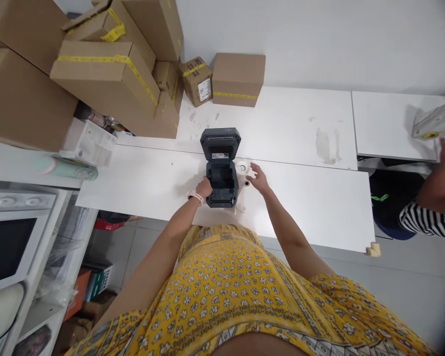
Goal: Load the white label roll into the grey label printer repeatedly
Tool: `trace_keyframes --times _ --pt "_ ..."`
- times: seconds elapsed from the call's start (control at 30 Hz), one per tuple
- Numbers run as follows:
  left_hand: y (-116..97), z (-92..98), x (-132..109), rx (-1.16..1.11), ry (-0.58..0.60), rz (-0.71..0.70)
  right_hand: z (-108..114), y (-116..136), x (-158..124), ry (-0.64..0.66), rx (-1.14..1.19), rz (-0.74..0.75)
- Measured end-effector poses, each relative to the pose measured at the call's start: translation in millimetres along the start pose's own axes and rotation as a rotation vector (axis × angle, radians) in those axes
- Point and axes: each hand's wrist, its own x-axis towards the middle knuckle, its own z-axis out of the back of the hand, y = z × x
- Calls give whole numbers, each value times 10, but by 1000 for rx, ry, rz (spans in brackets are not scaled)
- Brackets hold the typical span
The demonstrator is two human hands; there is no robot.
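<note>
One dark printer (221, 184), lid raised, bay facing up; stands on the table's near half, long axis running from the wearer toward the wall. One white roll (241, 165), just beside the printer's right side, left of the right hand (256, 178); that hand is the nearer. Fingers parted, curved toward the roll; contact cannot be told. One small dark-centred core (247, 183), just nearer the wearer than the roll. One left hand (204, 187), curled at the printer's left wall; firmness of grip cannot be told. One white table (311, 202), seamed lengthwise. Several cardboard boxes (96, 74), stacked far left. One mint bottle (68, 168), lying left. One co-worker's arm (438, 182), well apart, far right.
</note>
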Motion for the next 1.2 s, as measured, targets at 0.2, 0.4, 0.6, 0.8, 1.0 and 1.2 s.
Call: trace_keyframes --times 0.2,0.4,0.6,0.8,1.0,1.2 --pt "83 29 29 18 6 -39 -136 155 317 82 -251 46" --pt "74 81 37 51 13 -58 -244 250 356 71 -335 67" --pt "25 88 6 42 15 -39 -59 436 267 4 -369 -31" --pt "27 72 -9 1 -5 -30 598 857 -231 108 81 122" --pt "-4 87 -56 -5 -24 -20 -74 1207 -787 285 570 14" --pt "42 115 -99 -20 -4 -32 -683 1231 -576 373 77 189"
